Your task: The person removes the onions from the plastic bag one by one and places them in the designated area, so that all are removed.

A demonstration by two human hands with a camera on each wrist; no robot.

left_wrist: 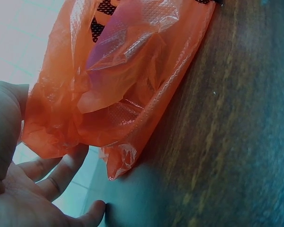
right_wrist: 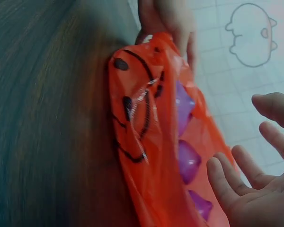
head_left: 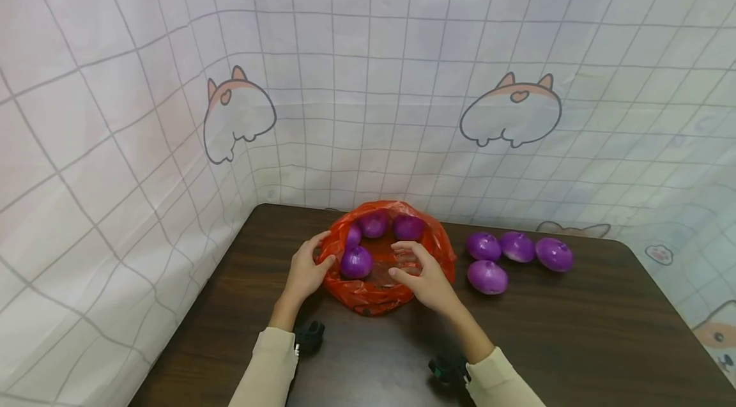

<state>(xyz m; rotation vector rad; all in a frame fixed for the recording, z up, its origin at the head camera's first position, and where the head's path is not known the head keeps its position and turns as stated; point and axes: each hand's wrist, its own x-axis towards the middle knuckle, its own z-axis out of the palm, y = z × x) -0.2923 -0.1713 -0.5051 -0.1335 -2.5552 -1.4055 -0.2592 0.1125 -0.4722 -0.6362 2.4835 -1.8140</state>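
Note:
A red plastic bag (head_left: 368, 298) stands with its mouth open on the table, with several purple onions (head_left: 356, 262) inside. My left hand (head_left: 306, 273) holds the bag's left rim, thumb on one side and fingers on the other; in the left wrist view the film runs between them. Over the right part of the bag's mouth hovers my right hand (head_left: 425, 279), its fingers spread and loosely bent around nothing. The right wrist view shows this hand (right_wrist: 255, 189) beside the bag (right_wrist: 146, 118), black print on its side.
Several more purple onions (head_left: 487, 277) lie in a group on the dark wooden table (head_left: 575, 330), right of the bag. A white gridded cloth (head_left: 368, 107) with cartoon animals hangs behind the table and along its left side.

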